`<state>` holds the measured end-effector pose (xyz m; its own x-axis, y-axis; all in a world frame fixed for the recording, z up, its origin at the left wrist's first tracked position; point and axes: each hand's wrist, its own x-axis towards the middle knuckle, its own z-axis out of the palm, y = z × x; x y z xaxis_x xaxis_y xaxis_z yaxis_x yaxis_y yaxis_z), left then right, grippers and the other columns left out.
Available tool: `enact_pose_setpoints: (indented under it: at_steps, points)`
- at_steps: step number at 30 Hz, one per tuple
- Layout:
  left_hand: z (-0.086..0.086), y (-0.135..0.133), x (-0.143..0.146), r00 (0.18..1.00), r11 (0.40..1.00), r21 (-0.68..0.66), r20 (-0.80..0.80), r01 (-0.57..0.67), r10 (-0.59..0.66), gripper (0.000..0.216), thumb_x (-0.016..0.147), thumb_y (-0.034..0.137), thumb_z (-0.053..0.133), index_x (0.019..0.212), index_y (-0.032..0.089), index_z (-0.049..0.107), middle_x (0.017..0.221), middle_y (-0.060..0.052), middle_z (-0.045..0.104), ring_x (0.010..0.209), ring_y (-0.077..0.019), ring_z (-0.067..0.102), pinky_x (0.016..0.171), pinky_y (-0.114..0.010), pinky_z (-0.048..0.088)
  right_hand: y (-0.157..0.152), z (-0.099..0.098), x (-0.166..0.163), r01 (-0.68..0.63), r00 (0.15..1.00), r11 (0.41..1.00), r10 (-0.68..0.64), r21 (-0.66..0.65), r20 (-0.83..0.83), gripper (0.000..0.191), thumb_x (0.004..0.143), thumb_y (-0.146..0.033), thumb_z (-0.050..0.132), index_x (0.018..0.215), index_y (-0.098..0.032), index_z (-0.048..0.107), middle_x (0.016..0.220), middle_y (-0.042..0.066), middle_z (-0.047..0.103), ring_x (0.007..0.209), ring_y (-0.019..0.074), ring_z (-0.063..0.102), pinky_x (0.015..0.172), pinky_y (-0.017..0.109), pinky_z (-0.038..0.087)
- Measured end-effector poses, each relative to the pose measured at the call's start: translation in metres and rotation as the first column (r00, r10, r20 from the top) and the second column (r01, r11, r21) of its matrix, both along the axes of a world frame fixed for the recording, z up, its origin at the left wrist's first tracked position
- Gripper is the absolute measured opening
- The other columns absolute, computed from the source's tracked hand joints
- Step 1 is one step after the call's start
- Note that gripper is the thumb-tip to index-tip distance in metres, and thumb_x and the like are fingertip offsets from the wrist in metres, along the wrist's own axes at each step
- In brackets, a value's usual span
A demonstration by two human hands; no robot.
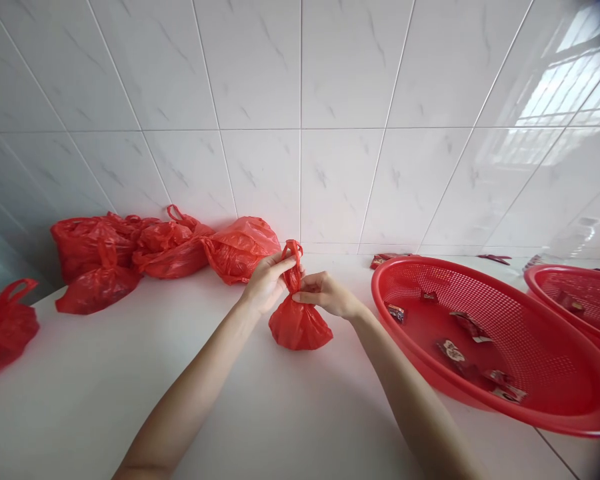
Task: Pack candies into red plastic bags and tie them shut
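Note:
A small red plastic bag (301, 327) stands on the white tabletop, its neck gathered and twisted tight. My left hand (269, 283) is closed around the upper neck, just below the handle loops that stick up above the fingers. Lower down, where the neck meets the filled part, my right hand (327, 294) pinches the bag between thumb and fingers. What lies inside the bag is hidden. Close behind my left hand rests a larger filled red bag (245, 243).
More filled red bags (167, 247) lie along the wall to the left, with one bag (7, 330) at the left edge. On the right is a red perforated basket (480, 313) holding several wrapped snacks (470, 327). Beyond it are a second basket (580, 287) and scissors (495, 259).

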<state>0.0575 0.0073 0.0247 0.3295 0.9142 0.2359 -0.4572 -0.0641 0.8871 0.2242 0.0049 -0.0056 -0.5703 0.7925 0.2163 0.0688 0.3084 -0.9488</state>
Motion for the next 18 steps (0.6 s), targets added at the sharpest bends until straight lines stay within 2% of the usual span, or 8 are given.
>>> enact_pose_setpoints:
  at_steps: [6,8,11,14,16,18]
  points:
    - [0.007,0.0,-0.006,0.997,0.997,0.075,0.069,-0.036,0.031,0.01,0.082,0.022,0.068,0.088,0.017,0.062,0.081,-0.001,0.061,0.077,-0.0145,0.06,0.075,-0.029,0.048,-0.006,0.011,0.001,0.04,0.993,0.999,-0.041,-0.016,-0.109,0.024,0.082,-0.037,0.069,0.073,-0.015,0.064,0.07,0.0,0.058,0.065,0.0126,0.052,0.064,0.028,0.041]
    - [0.01,-0.003,-0.007,0.996,0.995,0.068,0.059,-0.075,0.071,0.021,0.078,0.02,0.071,0.097,0.02,0.062,0.089,-0.001,0.064,0.079,-0.0148,0.062,0.079,-0.031,0.049,-0.008,0.015,0.002,0.068,0.984,0.998,-0.069,-0.012,-0.164,0.024,0.081,-0.039,0.07,0.078,-0.015,0.067,0.072,0.001,0.061,0.066,0.013,0.054,0.066,0.029,0.043]
    - [0.012,-0.008,-0.007,0.993,0.996,0.061,-0.096,-0.057,0.063,0.029,0.073,0.02,0.076,0.1,0.02,0.064,0.093,-0.004,0.067,0.081,-0.0183,0.064,0.079,-0.033,0.05,-0.01,0.019,0.003,0.072,0.976,0.997,-0.071,-0.001,-0.204,0.026,0.08,-0.041,0.072,0.082,-0.015,0.069,0.073,0.001,0.062,0.067,0.0131,0.054,0.067,0.029,0.044]
    - [0.012,-0.013,-0.006,0.961,0.987,0.158,-0.276,0.034,0.012,0.017,0.074,0.024,0.077,0.088,0.015,0.07,0.089,-0.008,0.068,0.083,-0.0211,0.063,0.077,-0.032,0.05,-0.014,0.023,0.002,0.059,0.983,0.998,-0.058,0.004,-0.175,0.029,0.08,-0.043,0.071,0.082,-0.014,0.07,0.075,0.002,0.063,0.069,0.0144,0.055,0.066,0.029,0.045]
    - [0.012,-0.015,-0.007,0.934,0.963,0.27,-0.349,0.023,0.075,0.011,0.078,0.026,0.074,0.08,0.015,0.072,0.084,-0.008,0.068,0.082,-0.0208,0.062,0.075,-0.029,0.049,-0.018,0.025,0.001,0.081,0.988,0.997,-0.078,0.016,-0.132,0.031,0.081,-0.044,0.069,0.083,-0.013,0.07,0.076,0.003,0.063,0.069,0.0148,0.055,0.064,0.029,0.044]
    - [0.011,-0.018,-0.01,0.902,0.924,0.381,-0.387,-0.031,0.19,0.013,0.081,0.028,0.071,0.075,0.016,0.072,0.079,-0.006,0.067,0.08,-0.0201,0.061,0.072,-0.027,0.048,-0.021,0.028,0.001,0.101,0.992,0.994,-0.098,0.031,-0.084,0.03,0.081,-0.043,0.068,0.085,-0.013,0.071,0.076,0.002,0.062,0.068,0.0144,0.054,0.061,0.028,0.042]
